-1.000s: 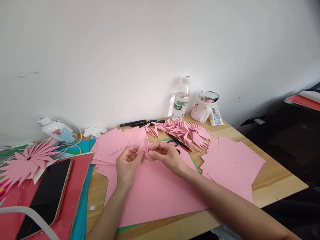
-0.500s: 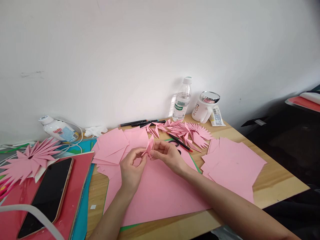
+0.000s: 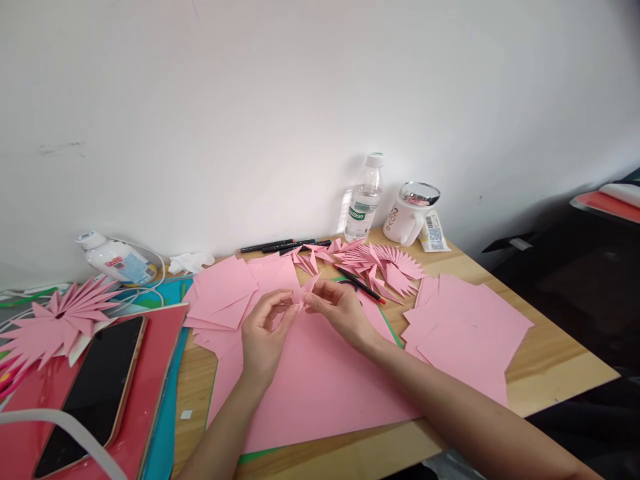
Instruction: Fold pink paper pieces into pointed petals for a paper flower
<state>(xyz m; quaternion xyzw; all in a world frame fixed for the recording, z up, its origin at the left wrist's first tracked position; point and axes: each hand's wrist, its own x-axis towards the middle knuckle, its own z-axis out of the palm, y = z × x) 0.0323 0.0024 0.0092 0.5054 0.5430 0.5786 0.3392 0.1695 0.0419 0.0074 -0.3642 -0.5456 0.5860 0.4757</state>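
Observation:
A small folded piece of pink paper [image 3: 311,283] is pinched in my right hand [image 3: 341,312], between thumb and fingers. From the other side, my left hand [image 3: 263,333] curls its thumb and fingers at the lower edge of the same piece. The fingertips hide part of its folds. Both hands are held above a large pink sheet [image 3: 320,393], which lies over a green one. Behind my right hand, black-handled scissors [image 3: 349,285] are partly covered. A black pen with a red end [image 3: 367,289] rests beside them.
Pink squares lie in a left stack [image 3: 225,290] and a right stack [image 3: 473,333]. Behind are a pink paper fan ring [image 3: 395,263], black pens [image 3: 280,247], a water bottle [image 3: 365,207] and a white mug [image 3: 407,217]. A phone [image 3: 95,393] lies left, near another folded ring [image 3: 65,313].
The folded piece has turned and leans more to the right in my right hand. My left fingertips have loosened and spread a little. The things on the table stay put.

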